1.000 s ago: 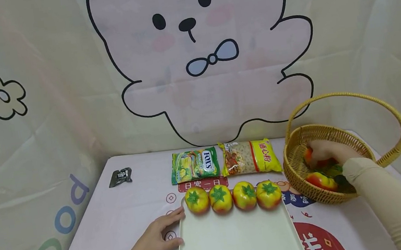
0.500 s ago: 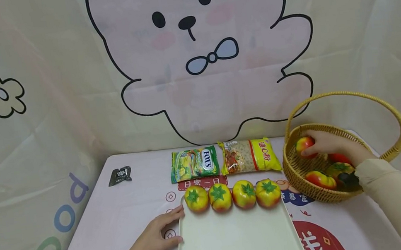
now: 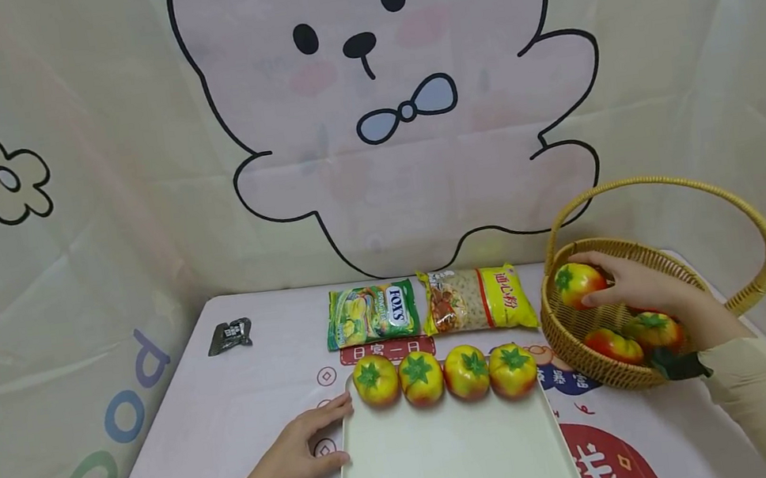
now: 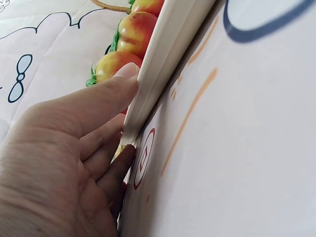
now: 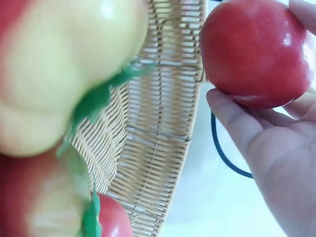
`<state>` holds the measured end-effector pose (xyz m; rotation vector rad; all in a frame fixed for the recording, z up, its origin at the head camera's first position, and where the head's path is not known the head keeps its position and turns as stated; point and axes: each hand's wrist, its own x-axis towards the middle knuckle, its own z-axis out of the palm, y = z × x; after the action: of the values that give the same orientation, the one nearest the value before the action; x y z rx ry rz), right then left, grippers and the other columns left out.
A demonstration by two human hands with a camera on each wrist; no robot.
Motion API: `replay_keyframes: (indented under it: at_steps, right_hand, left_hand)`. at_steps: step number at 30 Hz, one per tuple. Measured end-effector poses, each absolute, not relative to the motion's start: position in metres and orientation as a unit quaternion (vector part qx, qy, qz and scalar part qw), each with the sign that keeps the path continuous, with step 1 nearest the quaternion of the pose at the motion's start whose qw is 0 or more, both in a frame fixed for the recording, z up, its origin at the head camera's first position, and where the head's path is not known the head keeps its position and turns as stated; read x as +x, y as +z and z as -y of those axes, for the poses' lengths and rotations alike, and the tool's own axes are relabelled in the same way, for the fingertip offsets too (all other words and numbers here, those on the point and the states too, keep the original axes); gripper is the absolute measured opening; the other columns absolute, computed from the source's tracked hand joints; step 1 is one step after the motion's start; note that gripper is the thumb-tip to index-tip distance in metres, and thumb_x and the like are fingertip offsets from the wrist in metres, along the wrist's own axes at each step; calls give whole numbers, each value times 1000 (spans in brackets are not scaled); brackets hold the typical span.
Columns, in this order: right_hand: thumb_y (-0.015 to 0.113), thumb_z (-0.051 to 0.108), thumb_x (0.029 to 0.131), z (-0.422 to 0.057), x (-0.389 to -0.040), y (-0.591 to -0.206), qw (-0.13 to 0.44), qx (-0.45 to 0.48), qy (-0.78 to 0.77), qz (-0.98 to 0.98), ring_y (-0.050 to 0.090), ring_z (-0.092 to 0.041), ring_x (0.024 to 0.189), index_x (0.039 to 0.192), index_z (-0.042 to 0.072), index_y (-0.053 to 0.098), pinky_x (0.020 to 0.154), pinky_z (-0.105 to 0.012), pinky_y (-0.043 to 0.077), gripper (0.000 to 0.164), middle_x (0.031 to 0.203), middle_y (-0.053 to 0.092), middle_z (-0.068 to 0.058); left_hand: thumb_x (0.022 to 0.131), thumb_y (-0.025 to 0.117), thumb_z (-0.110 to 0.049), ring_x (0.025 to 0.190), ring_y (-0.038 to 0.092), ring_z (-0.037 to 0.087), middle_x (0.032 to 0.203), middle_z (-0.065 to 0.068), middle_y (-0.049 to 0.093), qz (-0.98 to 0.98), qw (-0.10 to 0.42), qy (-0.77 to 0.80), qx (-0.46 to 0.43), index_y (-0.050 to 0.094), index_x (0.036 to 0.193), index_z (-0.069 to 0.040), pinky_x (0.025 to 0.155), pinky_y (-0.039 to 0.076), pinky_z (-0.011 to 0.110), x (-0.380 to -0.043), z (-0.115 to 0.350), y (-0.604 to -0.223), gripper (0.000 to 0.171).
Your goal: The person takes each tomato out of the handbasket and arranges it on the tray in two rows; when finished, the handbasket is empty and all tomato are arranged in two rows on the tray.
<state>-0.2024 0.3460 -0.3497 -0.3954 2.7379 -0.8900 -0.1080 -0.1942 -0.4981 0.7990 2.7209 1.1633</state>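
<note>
At the left edge of a pale rectangular tray (image 3: pixel 459 453), my left hand (image 3: pixel 301 450) rests with its fingers spread against the rim. The left wrist view shows a fingertip on the tray's outer wall. A row of several yellow-red tomatoes (image 3: pixel 467 374) with green star-shaped tops lines the tray's far end. My right hand (image 3: pixel 636 287) grips another tomato (image 3: pixel 575 285) at the left inner side of a wicker basket (image 3: pixel 577 355). In the right wrist view this tomato (image 5: pixel 256 52) shows its red underside. More tomatoes (image 3: pixel 613 346) lie in the basket, partly hidden by my right arm.
A green candy bag (image 3: pixel 372 316) and a yellow-ended pasta bag (image 3: pixel 478 301) lie behind the tray. A small black packet (image 3: pixel 230 336) lies at the far left. The basket's tall handle (image 3: pixel 656 180) arches over my right arm. A patterned cloth covers the table.
My right hand has lifted a tomato from among the others and moved it to the basket's left side, turning its green top into sight. The left hand stays put.
</note>
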Motion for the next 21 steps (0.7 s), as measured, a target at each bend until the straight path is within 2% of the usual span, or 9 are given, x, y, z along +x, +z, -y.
replay_keyframes:
  at_steps: [2, 5, 9, 11, 13, 16, 19, 21]
  right_hand:
    - [65, 31, 87, -345, -196, -349, 110, -141, -318, -931, 45, -42, 113, 145, 9, 29, 83, -58, 52, 71, 136, 39, -25]
    - [65, 28, 88, -341, -187, -350, 98, -153, -344, -921, 46, -37, 113, 145, 10, 28, 83, -46, 55, 70, 135, 41, -23]
    - [65, 20, 89, -333, -179, -354, 88, -172, -397, -898, 51, -13, 110, 145, 10, 28, 83, -25, 54, 68, 133, 44, -16]
    - [64, 17, 89, -328, -175, -357, 79, -183, -422, -884, 51, 0, 107, 144, 9, 28, 82, -18, 53, 67, 131, 45, -10]
    - [64, 11, 89, -320, -171, -360, 71, -199, -460, -863, 51, 7, 106, 144, 6, 27, 83, -17, 53, 66, 130, 45, -2]
    - [62, 5, 88, -306, -165, -366, 60, -218, -513, -828, 49, 7, 111, 144, 2, 25, 87, -15, 52, 67, 131, 42, 9]
    - [61, 1, 87, -287, -159, -371, 52, -228, -555, -798, 48, 2, 114, 144, 1, 23, 88, -16, 52, 68, 133, 40, 11]
    - [61, 0, 87, -274, -155, -374, 55, -226, -576, -784, 50, -2, 112, 145, 2, 22, 77, -20, 57, 70, 135, 39, 7]
  left_hand:
    - [77, 73, -44, 133, 44, 22, 145, -9, 46, -887, 37, 378, 262, 56, 132, -24, 108, 37, 48, -108, 194, -498, 61]
    - [77, 73, -45, 133, 44, 22, 145, -9, 46, -886, 37, 379, 263, 57, 132, -24, 108, 37, 48, -108, 193, -498, 61]
    - [77, 73, -45, 134, 44, 21, 145, -10, 46, -886, 41, 380, 262, 56, 133, -25, 108, 37, 47, -107, 193, -498, 61]
    - [78, 73, -45, 134, 44, 21, 145, -10, 46, -887, 42, 378, 261, 56, 133, -25, 108, 37, 48, -107, 193, -498, 61]
    - [78, 73, -45, 134, 44, 22, 145, -10, 46, -887, 44, 378, 260, 56, 133, -25, 108, 37, 47, -107, 193, -498, 61]
    - [78, 73, -44, 133, 44, 22, 144, -8, 46, -887, 40, 378, 261, 56, 133, -24, 108, 37, 48, -107, 194, -496, 61]
    - [77, 73, -43, 133, 45, 22, 144, -7, 47, -888, 35, 377, 262, 57, 132, -23, 108, 37, 48, -107, 194, -496, 61]
    - [77, 73, -43, 133, 45, 22, 144, -7, 47, -887, 33, 377, 265, 57, 132, -23, 108, 37, 49, -107, 194, -496, 61]
